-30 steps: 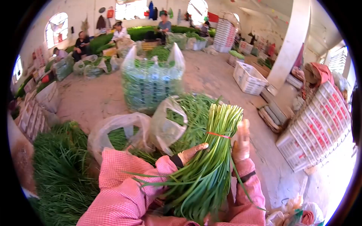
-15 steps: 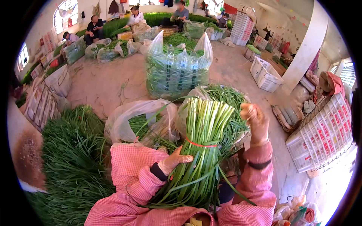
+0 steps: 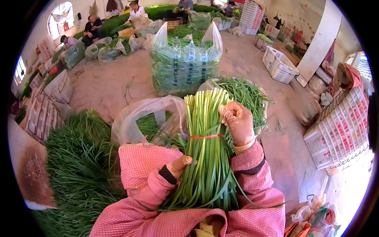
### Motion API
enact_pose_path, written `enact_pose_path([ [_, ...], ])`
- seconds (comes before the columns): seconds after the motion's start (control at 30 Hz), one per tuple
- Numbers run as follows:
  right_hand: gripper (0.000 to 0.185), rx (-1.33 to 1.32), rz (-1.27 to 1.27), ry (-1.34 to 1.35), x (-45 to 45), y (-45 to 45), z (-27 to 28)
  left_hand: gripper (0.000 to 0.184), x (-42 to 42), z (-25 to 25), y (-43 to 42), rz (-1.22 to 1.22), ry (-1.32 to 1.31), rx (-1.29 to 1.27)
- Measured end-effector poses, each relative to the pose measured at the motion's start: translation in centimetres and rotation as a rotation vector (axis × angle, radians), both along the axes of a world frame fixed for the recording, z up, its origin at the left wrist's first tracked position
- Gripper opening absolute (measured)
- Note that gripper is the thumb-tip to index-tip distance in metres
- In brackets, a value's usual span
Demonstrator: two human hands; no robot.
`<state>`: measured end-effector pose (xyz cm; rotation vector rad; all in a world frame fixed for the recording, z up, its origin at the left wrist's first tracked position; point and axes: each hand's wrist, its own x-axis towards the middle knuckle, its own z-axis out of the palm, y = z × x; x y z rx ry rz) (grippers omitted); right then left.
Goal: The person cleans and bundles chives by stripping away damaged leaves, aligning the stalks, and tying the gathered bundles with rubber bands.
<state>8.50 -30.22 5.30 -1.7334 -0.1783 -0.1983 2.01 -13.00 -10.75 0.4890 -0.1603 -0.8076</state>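
A thick bunch of garlic chives (image 3: 207, 166) stands nearly upright in front of me, its pale cut ends on top. A red band (image 3: 206, 136) circles it above the middle. My left hand (image 3: 179, 165) is closed around the bunch's left side, below the band, with its other fingers hidden behind the stalks. At the upper right edge, my right hand (image 3: 238, 120) has thumb and fingers pinched at the outer stalks above the band. A few long leaves trail out to the lower right.
A big heap of chives (image 3: 79, 166) lies at left. Ahead are an open plastic bag (image 3: 148, 128), loose greens (image 3: 244, 98) and a packed clear bag (image 3: 185, 75). White crates (image 3: 278, 65) and a stacked basket (image 3: 339, 134) stand at right. Several people sit at the back.
My right hand has come in from the right onto the bunch's upper stalks. The bunch has straightened and shifted slightly left. My left hand now sits lower beneath the band.
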Motion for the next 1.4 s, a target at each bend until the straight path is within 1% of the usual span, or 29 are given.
enact_pose_path([
  [0.03,0.009,0.048,0.022,0.077,0.4,0.2,0.2,0.056,0.0,-1.1,0.4,-0.035,0.021,0.002],
  [0.07,0.01,0.286,0.055,-0.026,1.8,-0.6,-0.5,0.055,-0.1,-2.9,0.6,-0.035,0.045,-0.004],
  [0.1,0.017,0.195,0.019,-0.139,1.8,-1.4,0.8,0.055,-0.6,-3.7,0.6,-0.028,0.053,-0.004],
  [0.17,0.028,-0.176,0.209,-0.272,0.1,-3.2,1.5,0.053,-0.8,-4.4,0.1,0.119,0.013,0.023],
  [0.2,0.038,-0.389,0.388,-0.492,-0.9,-3.2,1.5,0.05,-1.2,-2.4,0.2,0.07,0.071,0.012],
  [0.23,0.03,-0.631,0.35,-0.595,-2.2,-2.5,1.5,0.05,-1.1,-2.2,0.3,0.069,0.076,0.013],
  [0.3,0.027,-1.338,0.181,-0.798,-2.5,-1.7,0.0,0.052,-1.0,-2.1,0.3,0.027,0.088,-0.012],
  [0.33,0.019,-1.341,0.191,-0.856,-2.7,-1.9,0.1,0.059,-0.8,-2.6,0.4,-0.016,0.063,-0.095],
  [0.37,0.019,-1.341,0.182,-0.847,-2.5,-1.9,0.6,0.059,-0.8,-2.7,0.4,-0.026,0.065,-0.091],
  [0.43,0.017,-1.448,0.319,-0.933,-1.8,-1.8,1.3,0.067,-0.9,-2.8,0.4,-0.052,0.023,-0.102],
  [0.47,0.016,-1.45,0.324,-0.976,-1.8,-1.9,1.3,0.071,-1.0,-2.8,0.4,-0.068,0.037,-0.113],
  [0.6,0.015,-1.456,0.342,-0.926,-2.1,-2.2,1.6,0.071,-1.2,-2.7,0.1,-0.037,0.012,-0.142],
  [0.67,0.012,-1.545,0.406,-0.999,-2.2,-2.4,1.6,0.07,-1.5,-2.0,0.2,-0.102,0.082,-0.103],
  [0.7,0.012,-1.542,0.393,-0.993,-2.1,-2.6,1.6,0.07,-1.5,-2.4,0.2,-0.111,0.081,-0.094],
  [0.77,0.011,-1.556,0.343,-1.028,-1.3,-3.2,1.8,0.069,-1.4,-3.5,0.2,-0.068,0.045,-0.096],
  [0.8,0.01,-1.56,0.255,-1.082,-0.5,-3.6,2.4,0.067,-1.5,-2.5,0.0,-0.076,0.068,-0.07],
  [0.83,0.01,-1.556,0.112,-1.131,0.9,-4.2,2.8,0.067,-1.8,-1.5,-0.2,-0.092,0.069,-0.065],
  [0.87,0.01,-1.575,-0.097,-1.248,2.2,-5.2,3.6,0.067,-2.1,-0.5,-0.4,-0.067,0.058,-0.049],
  [0.9,0.01,-1.769,-0.432,-1.023,3.2,-6.0,4.3,0.068,-2.1,0.0,-0.6,-0.04,0.043,-0.034],
  [0.93,0.008,-1.666,-0.486,-0.56,5.4,-7.4,5.6,0.069,-1.7,-2.1,-0.2,-0.109,-0.012,-0.119],
  [1.0,0.015,-1.257,-0.574,-0.46,8.2,-13.0,7.5,0.07,-1.6,-2.2,-0.1,-0.106,-0.011,-0.085],
  [1.07,0.024,-0.799,-0.551,-0.09,7.4,-15.6,5.7,0.07,-1.8,-1.3,-0.3,-0.099,-0.014,-0.05],
  [1.13,0.023,-0.631,-0.176,-0.257,2.5,-13.8,2.4,0.07,-1.7,-0.8,-0.4,-0.089,-0.039,-0.026],
  [1.17,0.021,-0.496,0.04,-0.137,-0.5,-10.2,2.6,0.07,-1.7,-0.6,-0.4,-0.088,-0.05,-0.017],
  [1.23,0.013,-0.608,0.249,0.206,-3.3,-6.7,2.5,0.07,-1.9,-0.5,-0.5,-0.102,-0.053,0.004],
  [1.27,0.013,-0.598,0.247,0.209,-3.5,-6.8,2.2,0.07,-1.9,-0.3,-0.4,-0.106,-0.059,0.019],
  [1.33,0.01,-0.227,0.236,0.364,-3.2,-7.1,2.0,0.071,-2.1,-0.2,-0.2,-0.102,-0.079,0.034],
  [1.37,0.009,-0.243,0.193,0.209,-2.7,-8.0,1.6,0.071,-2.1,0.2,0.0,-0.092,-0.089,0.041],
  [1.4,0.01,-0.455,-0.007,-0.049,-1.7,-9.1,1.2,0.071,-2.3,0.4,0.0,-0.085,-0.095,0.047],
])
